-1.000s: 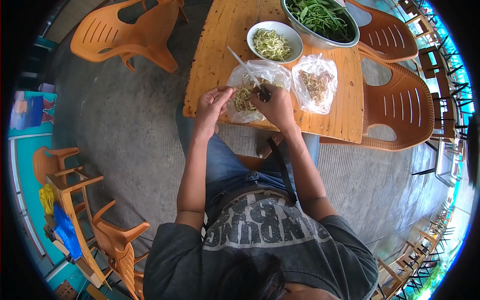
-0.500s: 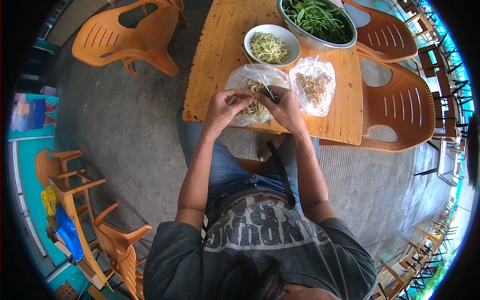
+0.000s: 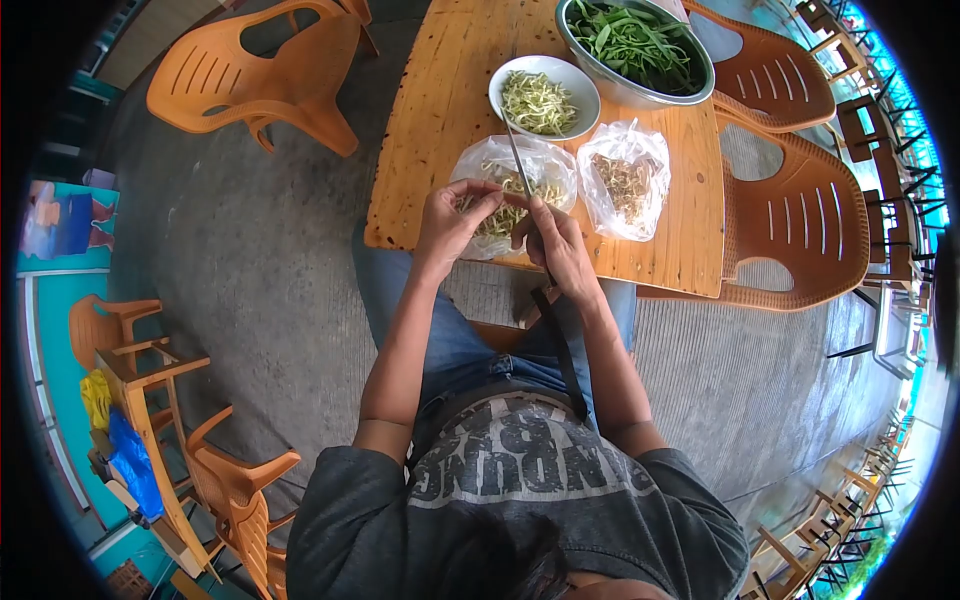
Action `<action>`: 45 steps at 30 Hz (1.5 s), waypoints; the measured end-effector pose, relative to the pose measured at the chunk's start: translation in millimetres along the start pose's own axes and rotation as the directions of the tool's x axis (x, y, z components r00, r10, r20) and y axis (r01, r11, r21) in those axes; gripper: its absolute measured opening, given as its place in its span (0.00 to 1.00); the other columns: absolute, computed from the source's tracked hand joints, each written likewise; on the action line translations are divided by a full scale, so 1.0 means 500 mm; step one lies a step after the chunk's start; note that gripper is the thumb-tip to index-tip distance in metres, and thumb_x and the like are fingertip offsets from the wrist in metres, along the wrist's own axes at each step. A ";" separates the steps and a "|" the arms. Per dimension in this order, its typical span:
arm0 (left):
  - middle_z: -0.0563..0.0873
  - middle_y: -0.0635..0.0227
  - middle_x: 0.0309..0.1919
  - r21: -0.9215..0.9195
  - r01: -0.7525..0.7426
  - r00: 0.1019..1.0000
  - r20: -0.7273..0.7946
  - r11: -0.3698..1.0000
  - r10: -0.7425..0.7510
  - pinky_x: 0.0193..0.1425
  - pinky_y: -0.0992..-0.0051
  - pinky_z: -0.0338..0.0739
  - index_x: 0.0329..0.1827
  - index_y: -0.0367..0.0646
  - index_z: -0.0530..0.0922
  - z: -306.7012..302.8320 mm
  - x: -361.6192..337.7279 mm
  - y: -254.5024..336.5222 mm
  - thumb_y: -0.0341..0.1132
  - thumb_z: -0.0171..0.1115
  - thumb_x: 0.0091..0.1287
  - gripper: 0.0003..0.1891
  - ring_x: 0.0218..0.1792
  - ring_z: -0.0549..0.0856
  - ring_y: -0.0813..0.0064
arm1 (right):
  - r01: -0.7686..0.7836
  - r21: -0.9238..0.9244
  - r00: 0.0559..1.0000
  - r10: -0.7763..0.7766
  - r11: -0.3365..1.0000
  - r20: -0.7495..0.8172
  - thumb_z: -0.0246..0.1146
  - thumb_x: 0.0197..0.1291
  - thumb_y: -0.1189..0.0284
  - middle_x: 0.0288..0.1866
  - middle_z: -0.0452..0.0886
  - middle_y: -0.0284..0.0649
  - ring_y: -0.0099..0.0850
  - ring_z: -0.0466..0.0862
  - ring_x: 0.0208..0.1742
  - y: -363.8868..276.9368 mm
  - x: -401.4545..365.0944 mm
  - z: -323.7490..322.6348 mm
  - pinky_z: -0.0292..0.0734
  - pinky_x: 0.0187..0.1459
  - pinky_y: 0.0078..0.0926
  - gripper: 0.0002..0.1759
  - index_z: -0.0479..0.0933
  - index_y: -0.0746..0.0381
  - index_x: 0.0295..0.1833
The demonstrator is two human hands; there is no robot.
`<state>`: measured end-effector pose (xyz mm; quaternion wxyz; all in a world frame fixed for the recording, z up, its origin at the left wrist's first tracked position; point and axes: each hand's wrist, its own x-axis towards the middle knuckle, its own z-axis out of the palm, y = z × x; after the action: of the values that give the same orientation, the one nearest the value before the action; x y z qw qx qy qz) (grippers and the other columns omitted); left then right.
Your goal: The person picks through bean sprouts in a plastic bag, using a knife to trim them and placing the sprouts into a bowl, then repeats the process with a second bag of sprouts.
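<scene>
My right hand (image 3: 563, 248) is closed around a knife (image 3: 517, 158), its thin blade angled up toward the far side of the table. Close beside it, my left hand (image 3: 450, 225) pinches a bean sprout, of which only a thin pale bit shows near the fingertips. Both hands are over an open clear plastic bag (image 3: 553, 163) of bean sprouts (image 3: 492, 222). Just beyond the blade tip, a white bowl (image 3: 592, 100) contains pale sprouts. To the right, a second plastic bag (image 3: 655, 205) holds brownish, thin trimmings (image 3: 622, 180).
A large metal basin (image 3: 640, 92) of green leaves (image 3: 640, 45) stands at the table's far right. The wooden table (image 3: 430, 110) has orange plastic chairs (image 3: 265, 75) around it. A black strap (image 3: 563, 345) hangs beside my right forearm.
My right hand has pulled back slightly toward my body and opened a gap from the left fingers. The knife blade has turned more upright. My left hand has hardly moved.
</scene>
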<state>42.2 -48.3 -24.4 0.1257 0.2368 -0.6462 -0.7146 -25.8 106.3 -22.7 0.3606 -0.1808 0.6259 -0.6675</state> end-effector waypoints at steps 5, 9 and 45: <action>0.84 0.71 0.31 -0.011 -0.010 1.000 -0.006 1.000 0.010 0.42 0.84 0.73 0.37 0.35 0.83 0.002 -0.002 -0.006 0.29 0.65 0.61 0.06 0.35 0.79 0.86 | 0.078 0.018 0.996 -0.078 0.997 0.052 0.47 0.73 0.58 0.23 0.74 0.30 0.13 0.64 0.19 -0.006 -0.010 0.012 0.59 0.21 0.13 0.26 0.62 0.61 0.69; 0.84 0.72 0.31 -0.007 0.009 1.000 -0.003 1.000 -0.009 0.41 0.83 0.73 0.37 0.35 0.82 0.004 -0.005 -0.004 0.29 0.65 0.62 0.06 0.35 0.79 0.86 | 0.116 0.011 0.990 -0.117 0.993 0.081 0.50 0.72 0.63 0.24 0.73 0.29 0.13 0.65 0.21 0.006 -0.003 0.014 0.59 0.23 0.12 0.23 0.64 0.61 0.68; 0.80 0.71 0.31 -0.356 0.090 0.996 0.004 0.930 -0.094 0.32 0.84 0.69 0.44 0.41 0.77 -0.056 0.004 -0.029 0.34 0.50 0.70 0.10 0.28 0.73 0.87 | 0.295 -0.840 0.881 -0.469 0.456 0.055 0.62 0.48 0.72 0.26 0.79 0.51 0.50 0.81 0.30 0.001 0.161 0.028 0.75 0.33 0.41 0.09 0.79 0.64 0.37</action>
<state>56.5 -71.6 -40.3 0.1372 0.2448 -0.4935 -0.8232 -70.1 39.6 -37.6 0.0124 -0.4023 0.8376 -0.3694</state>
